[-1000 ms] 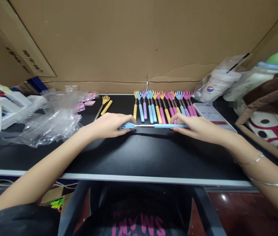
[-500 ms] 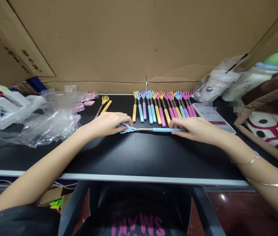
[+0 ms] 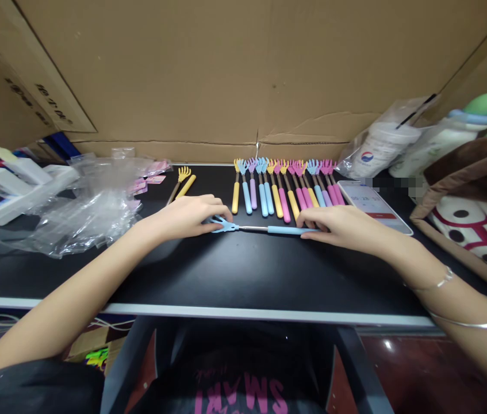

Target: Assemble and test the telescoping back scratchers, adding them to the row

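Observation:
A light blue back scratcher (image 3: 254,228) lies sideways just above the black desk, held at both ends. My left hand (image 3: 191,217) pinches its claw-shaped head, and my right hand (image 3: 333,225) grips the far end of its blue handle. Between them a short stretch of metal rod shows. Behind my hands stands a row of several back scratchers (image 3: 278,192) in yellow, blue, purple and pink, claws toward the cardboard. Near my left hand lie a yellow claw head on a rod (image 3: 183,174) and a yellow handle (image 3: 186,186); their lower parts are hidden by the hand.
Clear plastic bags (image 3: 92,207) and pink cards (image 3: 140,185) lie at the left, beside a white power strip (image 3: 31,192). At the right are a phone (image 3: 375,207), a bagged cup (image 3: 387,146) and a cloth bag (image 3: 476,218). Cardboard (image 3: 209,75) walls the back.
Both hands keep their hold on the blue back scratcher with hardly any movement. The view has shifted very slightly.

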The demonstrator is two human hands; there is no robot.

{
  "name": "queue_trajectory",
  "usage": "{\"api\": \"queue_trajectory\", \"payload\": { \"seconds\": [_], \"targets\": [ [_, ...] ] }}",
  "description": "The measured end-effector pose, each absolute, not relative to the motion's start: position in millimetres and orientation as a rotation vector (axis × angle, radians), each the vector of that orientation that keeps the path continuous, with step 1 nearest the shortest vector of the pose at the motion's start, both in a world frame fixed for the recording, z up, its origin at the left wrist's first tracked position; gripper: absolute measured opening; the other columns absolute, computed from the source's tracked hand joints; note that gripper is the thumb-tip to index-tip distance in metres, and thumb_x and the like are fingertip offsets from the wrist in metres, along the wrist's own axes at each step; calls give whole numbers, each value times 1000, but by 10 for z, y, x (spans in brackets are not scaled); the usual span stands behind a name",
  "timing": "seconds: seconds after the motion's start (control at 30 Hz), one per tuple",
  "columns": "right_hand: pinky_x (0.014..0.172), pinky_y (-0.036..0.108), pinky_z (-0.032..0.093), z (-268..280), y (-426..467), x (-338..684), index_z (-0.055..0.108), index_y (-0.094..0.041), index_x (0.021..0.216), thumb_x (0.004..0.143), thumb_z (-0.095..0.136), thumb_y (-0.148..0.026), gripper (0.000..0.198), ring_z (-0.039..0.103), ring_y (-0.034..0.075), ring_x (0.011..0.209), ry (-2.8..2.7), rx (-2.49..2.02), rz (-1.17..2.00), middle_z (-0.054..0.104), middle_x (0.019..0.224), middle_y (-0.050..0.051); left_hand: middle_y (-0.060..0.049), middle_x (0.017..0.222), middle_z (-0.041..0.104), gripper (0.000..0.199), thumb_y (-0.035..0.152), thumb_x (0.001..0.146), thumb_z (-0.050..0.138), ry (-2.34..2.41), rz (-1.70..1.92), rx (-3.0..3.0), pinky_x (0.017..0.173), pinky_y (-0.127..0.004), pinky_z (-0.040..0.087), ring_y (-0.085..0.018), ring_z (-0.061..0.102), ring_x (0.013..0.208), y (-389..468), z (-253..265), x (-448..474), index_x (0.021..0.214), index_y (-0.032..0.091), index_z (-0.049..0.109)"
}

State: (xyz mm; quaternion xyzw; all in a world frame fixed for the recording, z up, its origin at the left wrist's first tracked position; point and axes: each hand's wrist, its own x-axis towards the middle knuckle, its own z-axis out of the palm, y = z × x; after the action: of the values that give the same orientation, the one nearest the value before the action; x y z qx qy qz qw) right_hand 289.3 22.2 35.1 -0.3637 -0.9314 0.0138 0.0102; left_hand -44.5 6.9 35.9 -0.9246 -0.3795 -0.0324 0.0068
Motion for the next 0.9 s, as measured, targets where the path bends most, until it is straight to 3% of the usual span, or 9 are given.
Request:
{"api": "queue_trajectory", "payload": {
  "seconds": [0.9],
  "targets": [
    [53, 21, 30, 348, 204, 2865, 56, -23, 88, 87, 45, -45, 25, 49, 8, 57, -2904, -1136, 68, 62, 77, -1, 1, 102, 62, 28, 42, 92, 41, -1226, -27, -2846, 68, -20, 41, -15, 60, 92, 103, 352, -504, 110, 32, 60]
  ]
}}
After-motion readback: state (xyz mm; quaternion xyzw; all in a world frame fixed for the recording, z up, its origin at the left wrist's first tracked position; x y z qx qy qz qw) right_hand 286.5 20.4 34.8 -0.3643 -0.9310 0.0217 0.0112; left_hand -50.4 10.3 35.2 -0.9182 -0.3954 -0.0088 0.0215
